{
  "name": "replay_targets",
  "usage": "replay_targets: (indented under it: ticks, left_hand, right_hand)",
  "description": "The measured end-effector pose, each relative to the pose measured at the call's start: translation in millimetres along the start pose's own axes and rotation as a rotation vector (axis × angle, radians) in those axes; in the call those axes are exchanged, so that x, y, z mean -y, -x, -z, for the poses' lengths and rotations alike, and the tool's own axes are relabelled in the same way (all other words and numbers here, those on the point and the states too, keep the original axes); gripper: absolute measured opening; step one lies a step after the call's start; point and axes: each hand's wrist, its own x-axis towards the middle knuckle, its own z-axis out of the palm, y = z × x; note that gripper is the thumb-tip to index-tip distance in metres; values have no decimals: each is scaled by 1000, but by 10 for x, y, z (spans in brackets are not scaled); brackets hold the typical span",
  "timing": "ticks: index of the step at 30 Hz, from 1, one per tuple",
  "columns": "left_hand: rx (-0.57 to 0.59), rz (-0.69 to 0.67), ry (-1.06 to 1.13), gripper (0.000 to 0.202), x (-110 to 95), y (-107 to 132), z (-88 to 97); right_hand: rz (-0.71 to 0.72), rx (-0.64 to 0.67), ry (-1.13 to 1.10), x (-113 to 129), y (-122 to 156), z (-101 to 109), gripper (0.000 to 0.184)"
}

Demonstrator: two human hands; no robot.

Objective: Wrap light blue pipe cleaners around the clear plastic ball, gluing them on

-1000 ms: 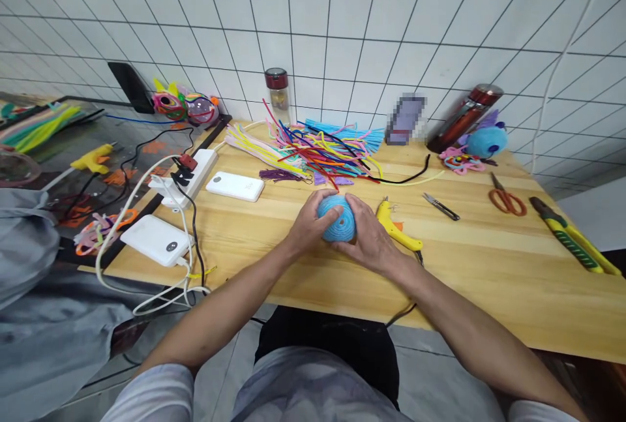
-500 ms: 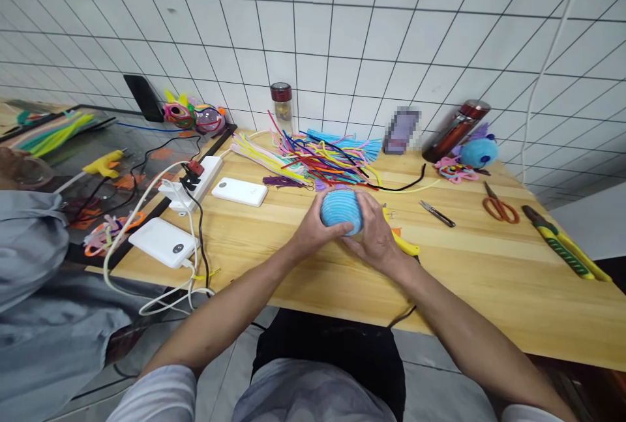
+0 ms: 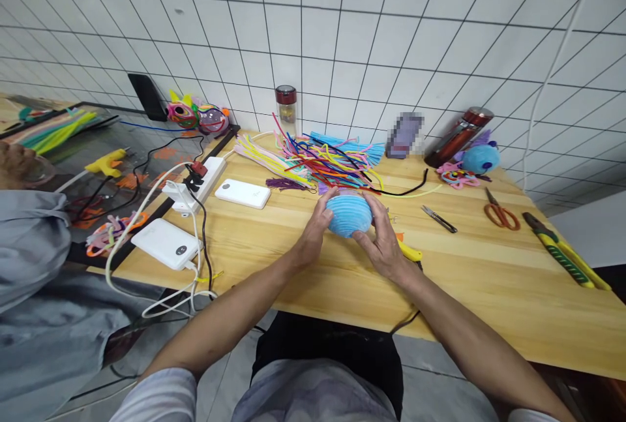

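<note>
A wooden table (image 3: 489,291) stands by a white tiled wall (image 3: 391,30). On it are two white power banks (image 3: 243,193), two bottles (image 3: 286,101), one pair of red scissors (image 3: 499,214) and one heap of fuzzy sticks (image 3: 323,158). The left hand (image 3: 315,229) and right hand (image 3: 386,242) are half curled, cupping one blue ball (image 3: 349,214) from each side, just in front of the heap.

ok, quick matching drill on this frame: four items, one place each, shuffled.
Items:
1 blue pipe-cleaner ball
2 orange-handled scissors
3 red-lidded jar
4 power strip

Places:
A at the tiled wall, behind the pipe-cleaner pile
B held between left hand and right hand
C at the wooden table's left edge
D on the table's right part, near the pliers

Pairs: 1-B, 2-D, 3-A, 4-C
</note>
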Motion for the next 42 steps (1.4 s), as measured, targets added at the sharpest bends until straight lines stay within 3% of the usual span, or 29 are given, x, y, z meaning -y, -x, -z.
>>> replay_targets:
  ticks: [10, 18, 22, 26, 33, 42]
  left_hand:
    - [0, 21, -27, 73, -151, -42, -15]
    - [14, 155, 292, 86, -337, -112, -92]
    - [-100, 213, 253, 78, -507, -218, -158]
    - [-152, 263, 475, 66, -576, -425, -269]
    - [-98, 327, 674, 62, -404, -634, -343]
    - [-157, 356, 631, 61, -126, -607, -399]
  right_hand:
    - [18, 5, 29, 29, -48, 64, 77]
    - [-12, 2, -33, 171, -177, 234, 78]
    - [-55, -9, -60, 219, -293, 264, 85]
    - [-66, -73, -110, 180, -433, 257, 97]
    - [-49, -156, -77, -4, -439, 212, 92]
    - [-72, -103, 32, -122, -294, 140, 87]
